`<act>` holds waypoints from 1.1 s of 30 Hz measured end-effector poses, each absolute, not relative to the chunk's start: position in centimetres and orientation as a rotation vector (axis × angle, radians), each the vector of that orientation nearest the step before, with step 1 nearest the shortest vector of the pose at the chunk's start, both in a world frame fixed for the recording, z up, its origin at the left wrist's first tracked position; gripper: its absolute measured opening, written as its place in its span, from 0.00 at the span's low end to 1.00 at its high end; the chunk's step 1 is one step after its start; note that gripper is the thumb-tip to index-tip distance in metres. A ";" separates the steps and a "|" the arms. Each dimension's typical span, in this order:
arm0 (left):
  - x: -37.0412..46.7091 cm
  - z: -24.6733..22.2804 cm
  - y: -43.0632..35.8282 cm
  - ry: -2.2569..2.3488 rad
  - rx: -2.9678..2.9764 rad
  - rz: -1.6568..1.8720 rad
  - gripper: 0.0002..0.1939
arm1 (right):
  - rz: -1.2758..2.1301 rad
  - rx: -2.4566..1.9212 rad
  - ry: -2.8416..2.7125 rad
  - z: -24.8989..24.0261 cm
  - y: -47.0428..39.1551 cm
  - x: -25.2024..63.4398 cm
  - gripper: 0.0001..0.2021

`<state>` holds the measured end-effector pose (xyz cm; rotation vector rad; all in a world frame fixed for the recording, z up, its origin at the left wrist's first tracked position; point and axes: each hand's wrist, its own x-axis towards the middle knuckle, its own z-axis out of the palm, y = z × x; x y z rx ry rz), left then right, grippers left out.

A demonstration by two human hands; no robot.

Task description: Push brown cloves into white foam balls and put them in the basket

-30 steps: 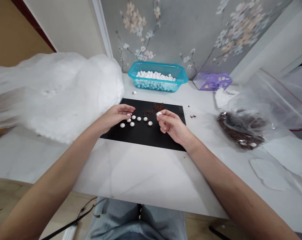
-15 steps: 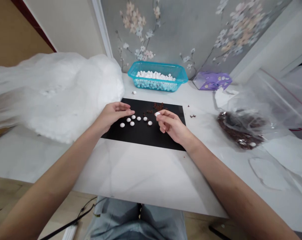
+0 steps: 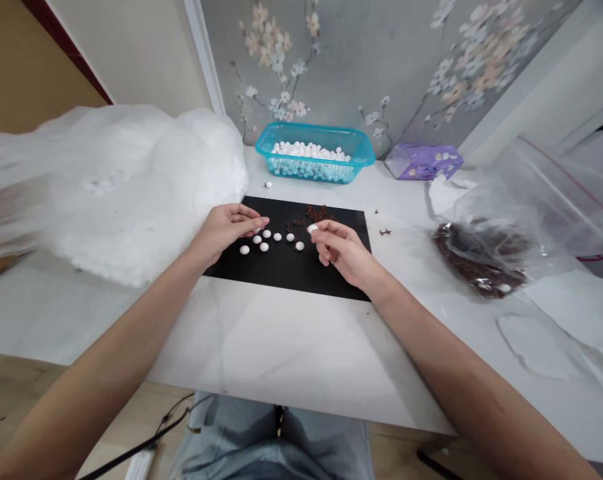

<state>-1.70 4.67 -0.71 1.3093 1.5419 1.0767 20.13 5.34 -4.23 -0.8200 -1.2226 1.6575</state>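
Note:
Between the thumb and fingers of my right hand (image 3: 342,248) is a small white ball (image 3: 312,229), held just above the right part of a black mat (image 3: 286,272). My left hand (image 3: 226,229) hovers over the mat's left side, thumb and fingertips drawn together. A sliver of white shows under that thumb; whether it is gripped or lies behind, I cannot tell. Between the hands several white balls (image 3: 278,237) lie loosely on the mat. Dark reddish-brown small bits (image 3: 319,213) are heaped at its far edge, with a few scattered nearby.
Behind the mat stands a turquoise basket (image 3: 314,172) of white balls. A large fluffy white bundle (image 3: 146,180) fills the left. On the right are a clear bag (image 3: 481,257) with brown bits, a purple packet (image 3: 426,163) and white paper. One ball (image 3: 268,185) lies near the basket.
My left thumb and fingers have drawn closer together, and a white edge now shows under the thumb. My right hand keeps its ball, shifted very slightly left.

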 end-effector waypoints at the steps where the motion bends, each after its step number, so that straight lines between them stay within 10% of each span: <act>1: -1.7 -0.8 4.7 1.572 1.359 1.079 0.17 | 1.604 -0.857 -1.264 -4.3 5.3 20.0 0.11; 9: -1.3 -3.2 5.4 1.648 1.911 0.887 0.09 | 1.050 -1.014 -1.644 -4.9 4.8 19.1 0.10; 20: 0.0 -2.5 3.7 1.414 2.303 0.667 0.26 | 1.127 -1.078 -1.788 -4.5 5.0 19.3 0.10; 33: 0.2 -2.9 3.9 1.401 2.509 0.536 0.17 | 1.318 -1.117 -1.545 -4.3 5.0 19.6 0.17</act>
